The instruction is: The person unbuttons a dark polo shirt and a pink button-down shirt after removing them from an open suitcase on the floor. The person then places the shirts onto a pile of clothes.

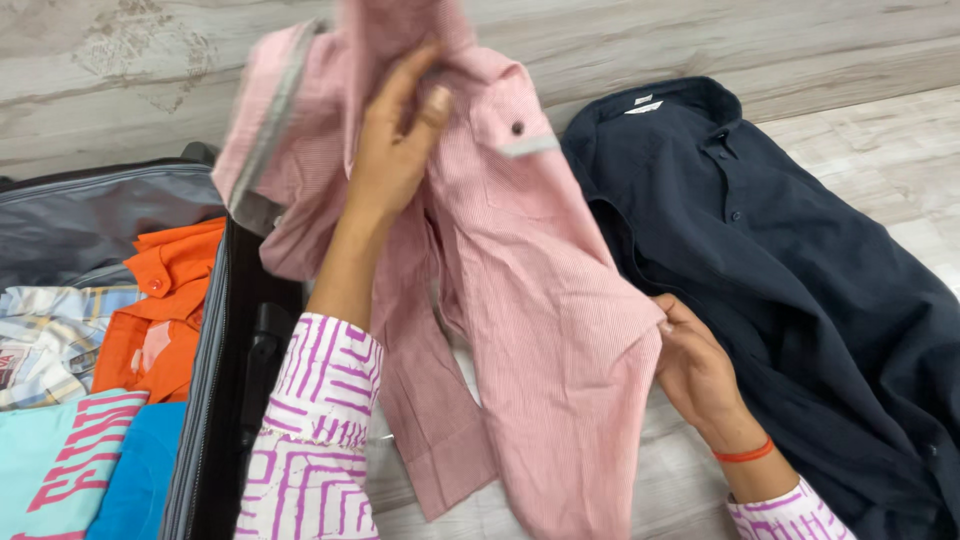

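Note:
A pink striped shirt with grey trim hangs lifted over the floor in the middle of the view. My left hand grips it high up near the collar, arm raised. My right hand pinches the shirt's lower right edge close to the floor. A dark navy shirt lies spread flat on the floor to the right, its collar at the top, touching my right hand's side.
An open suitcase lies at the left, holding an orange shirt, a pale checked shirt and a light blue garment with pink print. Pale wood-look flooring runs behind and to the right.

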